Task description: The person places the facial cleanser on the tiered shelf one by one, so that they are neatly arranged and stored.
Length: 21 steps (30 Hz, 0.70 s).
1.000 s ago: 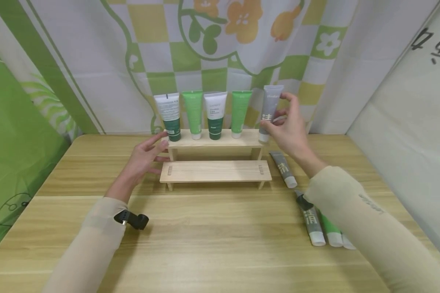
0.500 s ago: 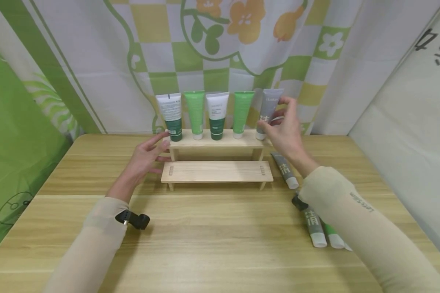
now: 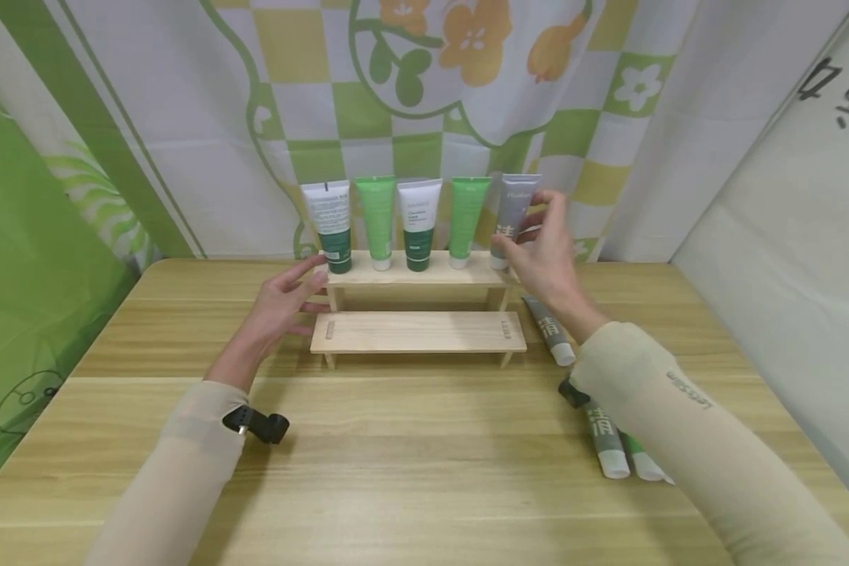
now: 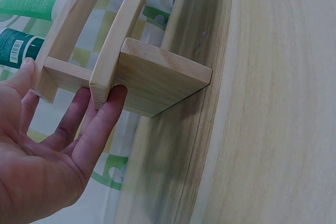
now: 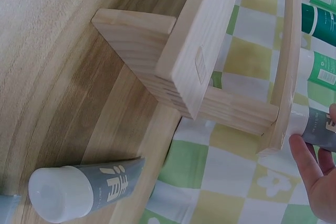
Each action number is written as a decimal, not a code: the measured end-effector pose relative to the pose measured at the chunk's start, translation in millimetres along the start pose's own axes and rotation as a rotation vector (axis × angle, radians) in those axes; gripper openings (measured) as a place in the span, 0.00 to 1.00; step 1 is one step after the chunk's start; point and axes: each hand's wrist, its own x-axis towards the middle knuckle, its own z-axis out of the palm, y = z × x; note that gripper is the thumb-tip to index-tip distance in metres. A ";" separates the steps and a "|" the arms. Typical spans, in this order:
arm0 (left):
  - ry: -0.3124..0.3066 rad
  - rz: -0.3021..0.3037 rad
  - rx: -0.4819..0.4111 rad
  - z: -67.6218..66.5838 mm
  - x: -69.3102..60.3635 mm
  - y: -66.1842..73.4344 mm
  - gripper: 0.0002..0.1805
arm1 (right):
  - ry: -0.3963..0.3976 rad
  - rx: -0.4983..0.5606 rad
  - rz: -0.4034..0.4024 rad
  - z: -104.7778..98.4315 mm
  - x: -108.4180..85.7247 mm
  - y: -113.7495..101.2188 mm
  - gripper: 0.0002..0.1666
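Note:
A grey tube [image 3: 515, 208] with a white cap stands cap-down at the right end of the upper shelf of a two-tier wooden rack [image 3: 417, 332]. My right hand [image 3: 548, 255] grips it between thumb and fingers; in the right wrist view its cap meets the shelf edge. At the rack's left end, my left hand [image 3: 279, 306] touches the wood with extended fingers, the thumb beside a white-and-green tube [image 3: 330, 224]. Further along the upper shelf stand a green tube [image 3: 376, 220], another white-and-green tube [image 3: 418, 224] and a second green tube [image 3: 467, 220], all upright.
A grey tube [image 3: 549, 332] lies on the wooden table [image 3: 368, 472] right of the rack. Closer to me, another grey tube [image 3: 607, 444] and a green tube [image 3: 642, 460] lie partly under my right sleeve. A patterned curtain [image 3: 368, 79] hangs behind; a white wall panel [image 3: 785, 196] is at right.
My right hand has moved the grey tube slightly left and down onto the upper shelf, closer to the neighbouring green tube. The left hand stays at the rack's left end.

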 end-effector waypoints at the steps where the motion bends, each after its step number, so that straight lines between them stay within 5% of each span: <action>1: -0.001 0.001 -0.001 -0.1 -0.1 -0.1 0.36 | 0.001 -0.001 -0.001 0.5 -0.1 -0.1 0.41; 10: 0.003 0.000 -0.005 0.3 -0.2 0.1 0.36 | 0.006 -0.017 0.006 1.6 -0.5 -0.1 0.44; 21: -0.002 -0.007 0.005 -0.1 -1.7 1.3 0.36 | -0.083 -0.056 0.034 -15.5 -6.5 4.1 0.52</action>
